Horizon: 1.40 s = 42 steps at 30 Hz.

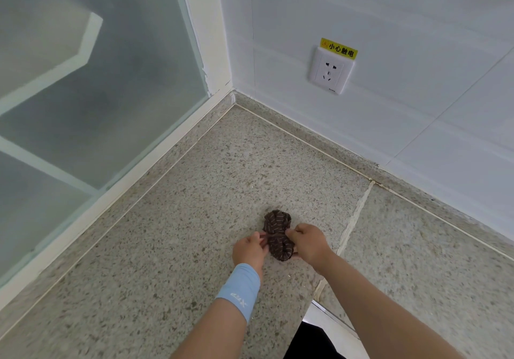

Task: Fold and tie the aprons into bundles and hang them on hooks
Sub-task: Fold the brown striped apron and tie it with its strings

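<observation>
Apron bundle point(276, 226): dark brown cloth with a pale dashed pattern, rolled into a small lump and lying on the counter point(194, 191). It is pinched in at the waist, so a rounded lobe bulges on the far side and another on the near side.
Tie strap point(274, 236): a thin strip of the same cloth runs across the waist of the bundle from side to side and is drawn tight.
Left grip point(250, 248): a bare hand just beside the bundle's left side, knuckles up. Its thumb and fingertips are closed in a pinch on the left end of the strap.
Right grip point(307, 243): a bare hand pressed against the bundle's right side. Its fingers are curled tight and pinch the strap's right end where it meets the cloth; the fingertips themselves are hidden.
Bundle relative to the grips: directly between them and touching both. The far lobe stands clear beyond the knuckles, and the near lobe sits between the two wrists.
Wristband point(239, 289): light blue with small white lettering, on the left forearm just behind the wrist.
Counter: speckled beige stone meeting in a corner, with a pale seam point(353, 219) running just right of the bundle.
Wall socket point(329, 70): white, set in the white tiled wall point(417, 136) well beyond the bundle, with a yellow warning sticker point(338, 49) along its top edge.
Frosted glass pane point(83, 94): fills the left side in a white frame.
</observation>
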Each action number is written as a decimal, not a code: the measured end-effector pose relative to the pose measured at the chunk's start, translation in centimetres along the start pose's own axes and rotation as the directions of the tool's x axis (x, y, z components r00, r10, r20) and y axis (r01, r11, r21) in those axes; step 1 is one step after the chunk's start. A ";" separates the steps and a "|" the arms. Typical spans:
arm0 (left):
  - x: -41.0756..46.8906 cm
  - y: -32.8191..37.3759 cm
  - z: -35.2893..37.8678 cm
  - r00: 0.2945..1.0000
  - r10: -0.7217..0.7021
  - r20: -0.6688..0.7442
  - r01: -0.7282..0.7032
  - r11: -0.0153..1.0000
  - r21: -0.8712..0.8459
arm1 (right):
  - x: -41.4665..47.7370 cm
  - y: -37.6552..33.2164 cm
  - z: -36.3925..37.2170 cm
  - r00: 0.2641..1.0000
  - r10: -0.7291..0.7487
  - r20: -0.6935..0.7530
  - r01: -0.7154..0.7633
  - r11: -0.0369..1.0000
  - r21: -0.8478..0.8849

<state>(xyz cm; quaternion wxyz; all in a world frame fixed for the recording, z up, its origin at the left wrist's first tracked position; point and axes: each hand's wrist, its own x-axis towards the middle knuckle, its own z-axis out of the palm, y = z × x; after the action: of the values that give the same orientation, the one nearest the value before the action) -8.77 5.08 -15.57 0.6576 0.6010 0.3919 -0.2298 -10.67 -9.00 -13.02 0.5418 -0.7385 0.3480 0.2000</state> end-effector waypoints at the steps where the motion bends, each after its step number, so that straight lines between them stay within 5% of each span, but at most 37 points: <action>1: 0.0 0.0 0.2 1.000 0.003 -0.009 -0.003 0.999 0.033 | 0.1 -0.1 -0.1 1.000 0.011 0.019 -0.011 1.000 0.007; 6: 1.7 0.1 0.8 0.994 0.095 -0.060 -0.067 0.927 0.369 | 0.2 -0.4 -0.1 0.998 0.057 0.007 -0.058 0.996 0.073; 16: 3.1 -1.0 0.7 1.000 0.012 -0.001 -0.011 0.977 0.215 | 1.2 -0.4 0.1 0.980 0.200 -0.022 -0.188 0.949 0.252; 20: 0.3 0.8 -0.1 0.979 0.107 0.172 -0.145 0.963 0.226 | 0.2 -0.4 -1.4 0.983 0.160 0.086 -0.179 0.938 0.296; 26: -3.5 2.6 -0.4 0.842 0.135 0.522 -0.316 0.908 0.275 | -3.0 -1.5 -2.9 0.986 0.038 0.164 -0.106 0.899 0.426; 28: -5.0 3.5 -0.2 0.826 0.148 0.543 -0.303 0.930 0.207 | -4.2 -2.5 -3.7 0.988 0.015 0.151 -0.066 0.941 0.332; 30: -6.4 4.8 -0.2 0.804 0.190 0.564 -0.359 0.910 0.205 | -5.4 -3.6 -5.0 0.998 -0.018 0.068 0.015 0.999 0.045; 33: -9.0 6.8 -0.2 0.762 0.226 0.606 -0.456 0.852 0.256 | -7.6 -4.4 -7.6 0.969 -0.183 -0.167 0.122 0.939 -0.321; 37: -13.2 8.4 0.6 0.694 0.247 0.676 -0.544 0.796 0.267 | -12.4 -6.1 -11.1 0.798 -0.562 -0.217 0.476 0.809 -0.346; 42: -19.1 8.8 2.7 0.549 0.289 0.784 -0.682 0.697 0.220 | -19.2 -7.2 -14.9 0.794 -0.582 -0.177 0.531 0.805 -0.264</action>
<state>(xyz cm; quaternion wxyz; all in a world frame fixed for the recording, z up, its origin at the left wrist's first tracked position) -12.56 0.74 4.85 0.6103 0.7031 -0.1522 -0.3318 -19.61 -16.11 9.60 0.4510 -0.8780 0.1575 -0.0296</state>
